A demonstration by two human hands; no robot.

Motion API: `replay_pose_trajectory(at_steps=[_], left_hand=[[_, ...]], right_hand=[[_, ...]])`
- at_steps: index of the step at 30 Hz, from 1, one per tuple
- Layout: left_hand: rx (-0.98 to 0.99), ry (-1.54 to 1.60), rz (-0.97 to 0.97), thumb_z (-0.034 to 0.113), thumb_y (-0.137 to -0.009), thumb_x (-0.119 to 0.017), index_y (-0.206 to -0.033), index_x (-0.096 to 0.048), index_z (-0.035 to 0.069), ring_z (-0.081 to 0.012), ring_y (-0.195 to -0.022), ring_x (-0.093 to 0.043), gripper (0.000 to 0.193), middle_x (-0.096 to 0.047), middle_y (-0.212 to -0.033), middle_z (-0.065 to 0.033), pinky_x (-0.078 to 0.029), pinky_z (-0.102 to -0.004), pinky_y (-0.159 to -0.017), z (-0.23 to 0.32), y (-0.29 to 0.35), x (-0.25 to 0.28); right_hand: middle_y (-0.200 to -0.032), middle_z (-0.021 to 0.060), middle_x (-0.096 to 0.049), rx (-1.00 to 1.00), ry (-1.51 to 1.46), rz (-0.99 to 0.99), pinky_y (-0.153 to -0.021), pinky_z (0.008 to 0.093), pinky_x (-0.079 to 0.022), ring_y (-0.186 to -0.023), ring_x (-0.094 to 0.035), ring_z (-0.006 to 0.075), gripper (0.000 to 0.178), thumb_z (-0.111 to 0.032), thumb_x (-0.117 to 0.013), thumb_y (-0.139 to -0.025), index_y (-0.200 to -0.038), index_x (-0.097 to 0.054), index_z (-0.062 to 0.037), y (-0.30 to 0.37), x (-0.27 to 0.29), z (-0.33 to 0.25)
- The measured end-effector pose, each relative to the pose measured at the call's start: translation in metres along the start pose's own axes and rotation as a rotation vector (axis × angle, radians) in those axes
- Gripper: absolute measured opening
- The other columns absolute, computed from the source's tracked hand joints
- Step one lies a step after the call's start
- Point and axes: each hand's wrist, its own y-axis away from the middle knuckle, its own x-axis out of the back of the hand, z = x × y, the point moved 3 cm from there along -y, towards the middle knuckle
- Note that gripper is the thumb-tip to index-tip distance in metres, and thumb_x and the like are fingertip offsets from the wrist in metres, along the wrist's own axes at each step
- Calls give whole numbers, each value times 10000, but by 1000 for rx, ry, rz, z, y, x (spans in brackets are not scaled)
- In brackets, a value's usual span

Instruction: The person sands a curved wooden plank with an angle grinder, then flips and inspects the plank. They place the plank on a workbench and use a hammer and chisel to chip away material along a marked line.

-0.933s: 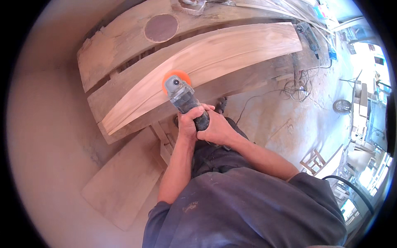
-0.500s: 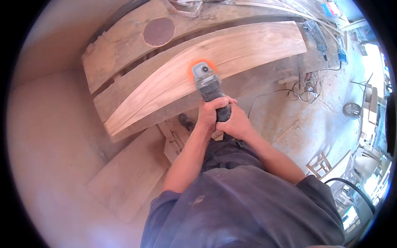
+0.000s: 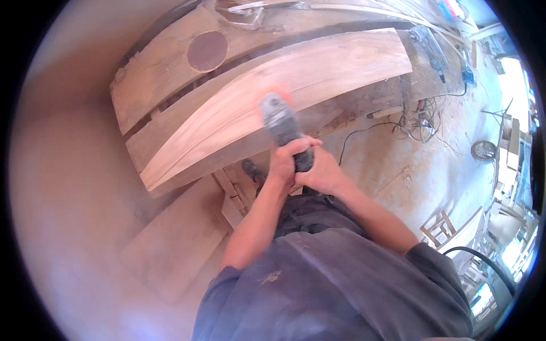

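A dusty wooden bench (image 3: 142, 98) carries a pale board (image 3: 335, 63), brown disc (image 3: 207, 52) and power tool (image 3: 427, 48).

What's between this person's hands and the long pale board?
A grey power tool, seen in the head view: the left hand and right hand grip its rear, and its blurred orange disc is over the pale board.

The board (image 3: 341, 68) is pale pinkish tan with darker wavy grain streaks; the grinder (image 3: 280, 122) is grey and black, its disc (image 3: 285, 97) orange; the round pad (image 3: 207, 52) dull mauve, edged in tan; the shirt (image 3: 335, 278) dark grey with a tan smudge (image 3: 270, 277)
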Motion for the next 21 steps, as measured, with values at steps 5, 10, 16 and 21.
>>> replay_pose_trajectory(at_steps=[5,10,16,21], left_hand=[[-6,63,17,177,-782,-684,-957,-731,-59,-286,-955,-713,297,-742,-1000,-188,-558,-399,-916,-5,-5,-10],[-11,-88,-42,157,-781,-698,-903,-729,-47,-259,-860,-724,240,-744,-910,-167,-581,-384,-832,-14,-45,-58],[89,-262,-89,156,-768,-708,-886,-742,-51,-228,-786,-711,241,-746,-845,-136,-577,-373,-780,-25,-83,-130],[14,-286,-59,173,-781,-684,-965,-767,-54,-222,-800,-707,304,-748,-848,-108,-570,-378,-795,-26,-74,-115]], right_hand=[[-1019,219,-720,2,-15,-39,-868,416,-557,-970,-722,342,667,-227,-825,-638,-1207,-598,38,-5,10,3],[-991,186,-716,35,-22,198,-841,401,-561,-931,-718,302,612,-201,-814,-648,-1168,-606,45,-7,54,23],[-959,93,-693,11,-266,244,-788,359,-558,-873,-688,198,524,-149,-803,-671,-1128,-618,27,-9,109,56],[-946,94,-685,97,-204,230,-783,359,-555,-864,-679,192,528,-143,-793,-668,-1127,-601,35,-13,101,60]])
